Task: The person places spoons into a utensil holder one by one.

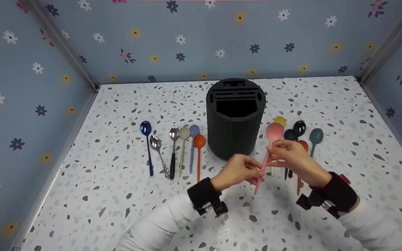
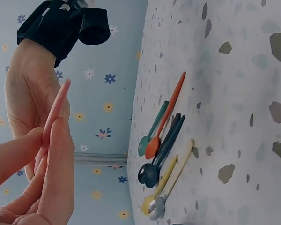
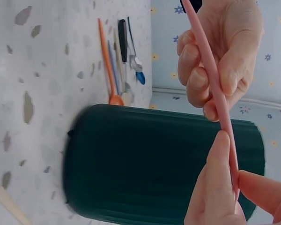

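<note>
A pink spoon (image 1: pixel 275 131) is held up off the table, in front and to the right of a dark utensil holder (image 1: pixel 231 136). My left hand (image 1: pixel 237 170) pinches the lower part of its handle. Close below the bowl, my right hand (image 1: pixel 293 158) grips the same handle between thumb and fingers. In the right wrist view, both hands meet along the pink handle (image 3: pixel 210 63). Beneath my right hand lie several spoons, among them a yellow spoon (image 1: pixel 280 121), a black spoon (image 1: pixel 299 127) and a green spoon (image 1: pixel 316 136), partly covered by the hand.
Left of the holder, several spoons lie in a loose row: a blue metal spoon (image 1: pixel 146 128), a silver spoon (image 1: pixel 156 142), a black-handled spoon (image 1: pixel 172 164), a cream spoon (image 1: pixel 184 133), a purple spoon (image 1: pixel 194 130) and an orange spoon (image 1: pixel 199 141). Flowered panels (image 1: pixel 187 38) surround the speckled table (image 1: pixel 99 209).
</note>
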The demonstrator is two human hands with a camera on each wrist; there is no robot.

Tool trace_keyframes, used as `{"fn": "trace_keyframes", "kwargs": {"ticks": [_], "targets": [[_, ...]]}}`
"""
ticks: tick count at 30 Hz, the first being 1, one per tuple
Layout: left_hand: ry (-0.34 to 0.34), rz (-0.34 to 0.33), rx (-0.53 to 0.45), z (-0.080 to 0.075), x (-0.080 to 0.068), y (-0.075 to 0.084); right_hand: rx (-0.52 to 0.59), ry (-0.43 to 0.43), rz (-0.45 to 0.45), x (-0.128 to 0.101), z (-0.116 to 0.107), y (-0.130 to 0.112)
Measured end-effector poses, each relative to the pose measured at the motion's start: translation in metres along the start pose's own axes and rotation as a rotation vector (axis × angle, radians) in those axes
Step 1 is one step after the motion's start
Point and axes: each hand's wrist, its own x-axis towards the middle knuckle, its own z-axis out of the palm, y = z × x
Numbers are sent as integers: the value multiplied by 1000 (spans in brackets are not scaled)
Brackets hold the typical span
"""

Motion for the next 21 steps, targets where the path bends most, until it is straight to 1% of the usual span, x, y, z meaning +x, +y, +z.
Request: {"fn": "trace_keyframes", "kwargs": {"ticks": [3, 6, 12, 16, 18, 21], "targets": [[-11, 35, 35, -4, -2, 16, -15, -7, -12, -2, 1, -16], [-17, 89, 84, -10, -1, 34, -26, -7, -37, -1, 1, -36], [-29, 186, 193, -22, 4, 69, 45, 8, -120, -2, 0, -71], [-30, 212, 221, -29, 6, 88, 70, -3, -177, 1, 0, -90], [-21, 214, 227, -32, 7, 96, 84, -8, -194, 3, 0, -98], [0, 215, 247, -37, 9, 106, 70, -1, -216, 7, 2, -110]]}}
